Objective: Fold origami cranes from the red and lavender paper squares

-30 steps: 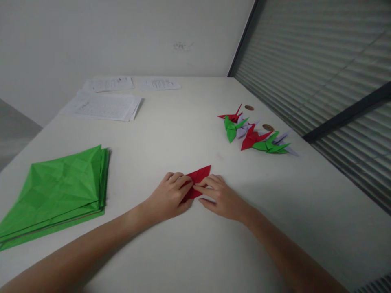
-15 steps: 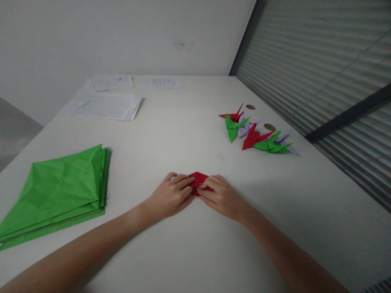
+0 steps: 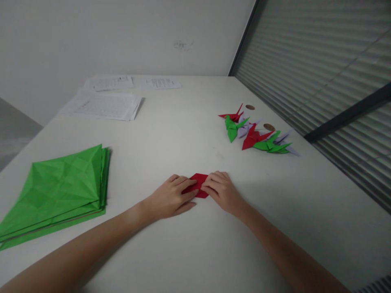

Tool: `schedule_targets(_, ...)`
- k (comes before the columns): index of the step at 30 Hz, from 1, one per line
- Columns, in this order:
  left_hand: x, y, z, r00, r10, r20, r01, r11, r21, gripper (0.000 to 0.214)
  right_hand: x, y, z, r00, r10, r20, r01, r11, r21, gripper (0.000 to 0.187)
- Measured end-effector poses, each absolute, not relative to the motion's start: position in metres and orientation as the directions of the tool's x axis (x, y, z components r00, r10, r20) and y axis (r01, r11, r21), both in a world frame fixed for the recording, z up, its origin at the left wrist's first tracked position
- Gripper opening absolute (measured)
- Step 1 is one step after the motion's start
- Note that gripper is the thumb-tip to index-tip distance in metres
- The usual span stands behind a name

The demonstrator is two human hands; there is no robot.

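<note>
White table point(image 3: 183, 130) bears a folded red paper point(image 3: 199, 185) near its front middle; left hand point(image 3: 171, 198) and right hand point(image 3: 222, 191) press it flat with outstretched fingers, gripping nothing. Green sheets point(image 3: 61, 187) lie left.

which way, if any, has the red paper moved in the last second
Yes. On the red paper, the far tip has drawn back toward the person, away from the paper cranes, between left hand and right hand.

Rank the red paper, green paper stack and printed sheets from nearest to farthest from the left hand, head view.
1. red paper: touching the left hand, at its fingertips.
2. green paper stack: off to its left.
3. printed sheets: farthest back, left.
</note>
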State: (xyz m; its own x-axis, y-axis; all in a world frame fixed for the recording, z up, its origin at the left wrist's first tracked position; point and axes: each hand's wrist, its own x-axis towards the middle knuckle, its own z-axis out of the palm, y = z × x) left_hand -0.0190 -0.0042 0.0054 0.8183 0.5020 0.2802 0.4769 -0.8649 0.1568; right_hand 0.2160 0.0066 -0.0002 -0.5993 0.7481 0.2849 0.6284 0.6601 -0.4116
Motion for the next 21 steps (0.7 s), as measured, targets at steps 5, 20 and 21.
schedule_targets(5, -0.019, -0.005, 0.005, 0.827, 0.485, 0.284, 0.45, -0.874, 0.181, 0.039, 0.225, 0.013, -0.001, -0.59, 0.772, 0.237, 0.62, 0.621, -0.48, 0.021)
schedule_targets(20, -0.017, -0.006, 0.003, 0.782, 0.545, 0.302, 0.503, -0.838, 0.211, 0.023, 0.234, 0.017, 0.005, -0.669, 0.734, 0.118, 0.576, 0.612, -0.542, 0.009)
schedule_targets(21, -0.017, -0.006, 0.003, 0.785, 0.539, 0.304, 0.5, -0.842, 0.202, 0.023, 0.233, 0.016, 0.004, -0.657, 0.746, 0.113, 0.585, 0.599, -0.547, 0.01)
